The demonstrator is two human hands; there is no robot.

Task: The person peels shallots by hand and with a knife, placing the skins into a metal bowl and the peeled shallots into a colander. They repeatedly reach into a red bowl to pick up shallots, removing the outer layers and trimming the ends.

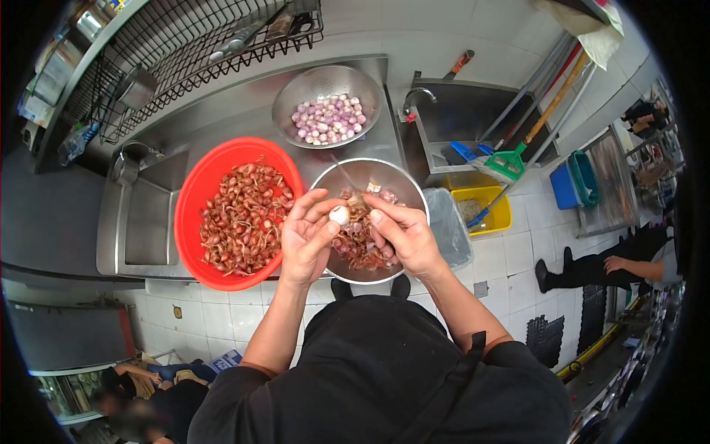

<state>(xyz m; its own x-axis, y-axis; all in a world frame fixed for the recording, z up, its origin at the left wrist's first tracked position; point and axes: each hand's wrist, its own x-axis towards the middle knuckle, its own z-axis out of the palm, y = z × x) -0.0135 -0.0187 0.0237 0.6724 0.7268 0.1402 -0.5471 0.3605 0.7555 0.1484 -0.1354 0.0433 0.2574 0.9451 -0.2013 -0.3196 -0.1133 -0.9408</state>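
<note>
My left hand (310, 235) pinches a pale peeled shallot (339, 215) between thumb and fingers. Close beside it, my right hand (403, 233) is closed on what looks like a small knife (345, 175); its thin blade points up and away, and the handle is mostly hidden. Both hands are over a steel bowl (411, 186) containing brownish-red skins and some shallots. To the left, a red basin (194, 177) holds many unpeeled shallots (248, 218). Peeled white and purple shallots (329, 120) lie in a steel colander (285, 111) behind the bowl.
A steel counter (229, 111) with a sink (151, 222) runs along the wall beneath a wire rack (214, 44). Right of the bowl are a plastic-lined bin (452, 237), a yellow tub (503, 214) and a green broom (507, 164). Other people are at far right and lower left.
</note>
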